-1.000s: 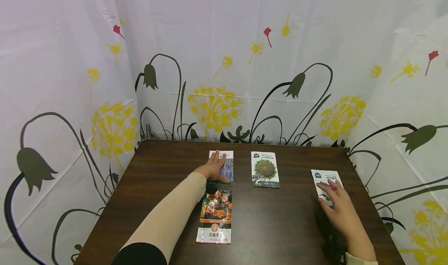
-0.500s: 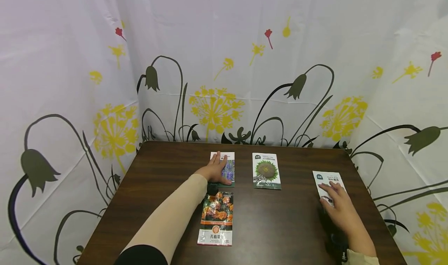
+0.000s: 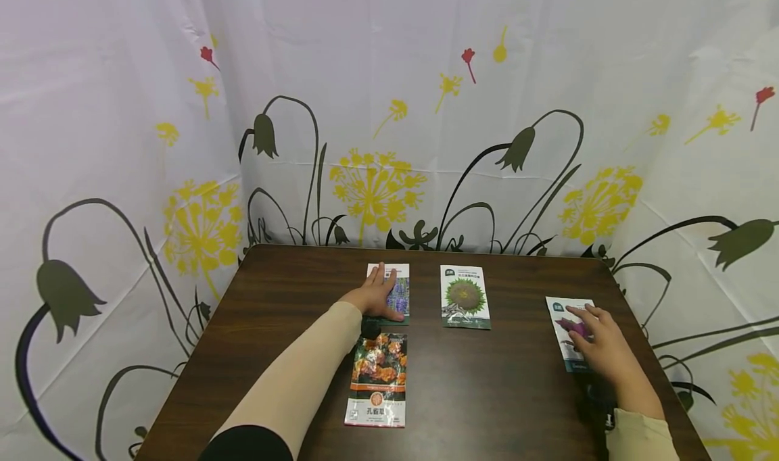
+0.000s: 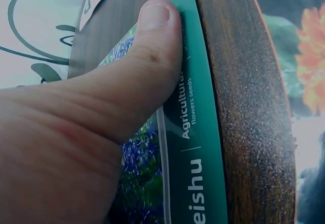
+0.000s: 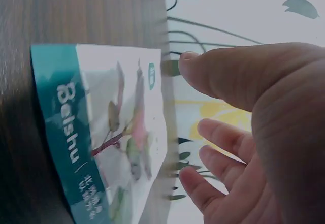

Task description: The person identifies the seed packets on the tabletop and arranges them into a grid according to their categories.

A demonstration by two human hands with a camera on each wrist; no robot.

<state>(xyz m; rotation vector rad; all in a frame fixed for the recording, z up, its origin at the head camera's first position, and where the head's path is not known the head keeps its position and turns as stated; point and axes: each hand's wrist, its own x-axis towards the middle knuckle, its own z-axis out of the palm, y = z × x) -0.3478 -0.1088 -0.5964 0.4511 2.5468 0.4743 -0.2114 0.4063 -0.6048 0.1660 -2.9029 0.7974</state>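
Note:
My left hand (image 3: 371, 301) lies with spread fingers on a seed packet with purple-blue flowers (image 3: 399, 293). In the left wrist view, its thumb (image 4: 157, 46) stretches across that packet's green lower band. At the right of the table is a white seed packet with a pink-purple flower (image 3: 564, 343). Over it hovers my right hand (image 3: 610, 353), fingers loosely bent and holding nothing. The right wrist view shows a gap between this hand and the packet's white and teal front (image 5: 122, 132).
Between the hands lies a packet with a round green-rimmed flower head (image 3: 465, 297). Nearer, by the left forearm, is a packet with orange flowers (image 3: 376, 380). All rest on a dark wooden table (image 3: 481, 393), with a flower-printed curtain (image 3: 426, 123) behind and at both sides.
My right hand has drawn off the right packet and moved slightly right, uncovering more of its pink-purple flower. The left hand stays on its packet. The view has shifted slightly.

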